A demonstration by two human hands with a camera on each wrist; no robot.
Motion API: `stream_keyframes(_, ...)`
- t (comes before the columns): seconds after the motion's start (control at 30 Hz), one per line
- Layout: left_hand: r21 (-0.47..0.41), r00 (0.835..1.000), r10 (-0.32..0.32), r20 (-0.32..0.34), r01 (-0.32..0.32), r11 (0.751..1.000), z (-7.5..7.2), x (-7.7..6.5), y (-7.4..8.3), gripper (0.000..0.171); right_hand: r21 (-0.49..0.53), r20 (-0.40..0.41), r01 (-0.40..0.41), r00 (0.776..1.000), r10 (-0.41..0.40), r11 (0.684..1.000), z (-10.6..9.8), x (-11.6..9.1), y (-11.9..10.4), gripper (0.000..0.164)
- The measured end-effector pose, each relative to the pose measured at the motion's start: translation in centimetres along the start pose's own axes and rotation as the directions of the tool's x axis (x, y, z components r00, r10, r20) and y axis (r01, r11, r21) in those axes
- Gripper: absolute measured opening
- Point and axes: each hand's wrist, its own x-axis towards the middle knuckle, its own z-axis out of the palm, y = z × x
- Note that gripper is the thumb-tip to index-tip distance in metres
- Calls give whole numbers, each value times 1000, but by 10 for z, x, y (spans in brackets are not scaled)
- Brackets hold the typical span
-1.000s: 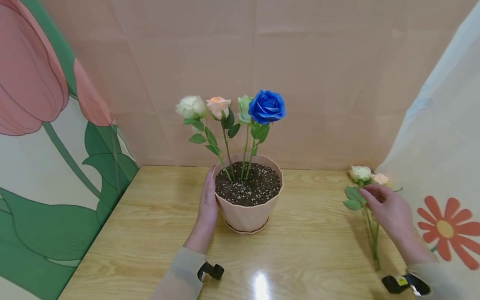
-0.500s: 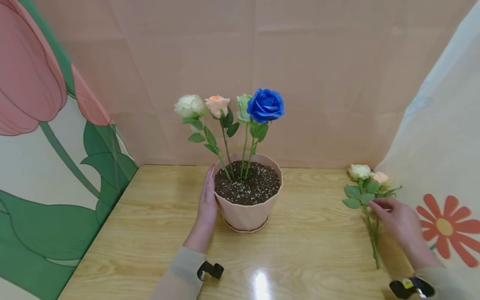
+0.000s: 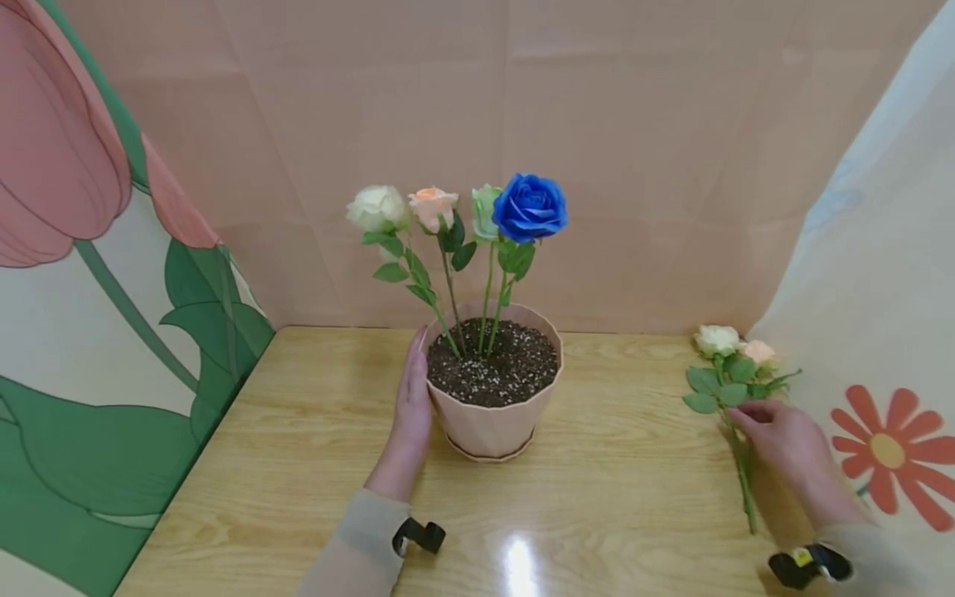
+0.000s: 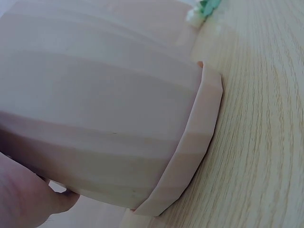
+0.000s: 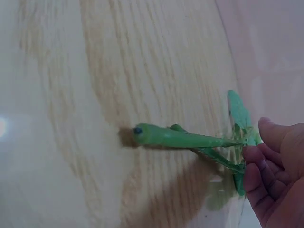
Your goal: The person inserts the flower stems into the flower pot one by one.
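Note:
A pink flowerpot (image 3: 488, 427) filled with dark soil (image 3: 496, 377) stands mid-table on a saucer (image 4: 192, 142). My left hand (image 3: 413, 406) rests against the pot's left side, its fingers straight. Planted upright in the soil are a white rose (image 3: 378, 209), a peach rose (image 3: 433, 207), a pale green rose (image 3: 485, 214) and a blue rose (image 3: 531, 207). At the right, another white rose (image 3: 718, 340) and a peach rose (image 3: 759, 352) lie on the table. My right hand (image 3: 791, 448) pinches a green stem (image 5: 185, 138) just below the leaves; the fingertips partly hide the grip.
A wooden table (image 3: 612, 489) carries everything. Behind it hangs a plain pinkish backdrop (image 3: 642, 166). Cloth with printed tulips (image 3: 67, 149) borders the left, and a sheet with a printed red flower (image 3: 888, 452) borders the right, close to my right hand.
My right hand has moved down from the lying roses' heads and leaves to the stem below them. The left hand and pot have stayed in place.

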Motion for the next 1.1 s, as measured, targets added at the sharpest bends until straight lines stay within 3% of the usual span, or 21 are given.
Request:
stream_keyframes(0.33, 1, 1000, 9, -5, -9, 1000, 1, 0, -1, 64, -32, -46, 62, 997, -63, 998, 10, 4, -1, 47)
stream_keyframes(0.63, -7, 1000, -22, -6, 22, 1000, 1, -3, 2, 64, -36, -46, 42, 998, -44, 998, 13, 7, -5, 44)
stream_keyframes(0.87, -3, 1000, -22, 0, 22, 1000, 1, -3, 1, 65, 33, 9, 36, 999, -37, 999, 9, 4, -13, 49)
stream_keyframes(1.1, -10, 1000, -17, -1, 17, 1000, 1, -2, 0, 65, 141, 45, 42, 998, -49, 989, 0, -1, -40, 57)
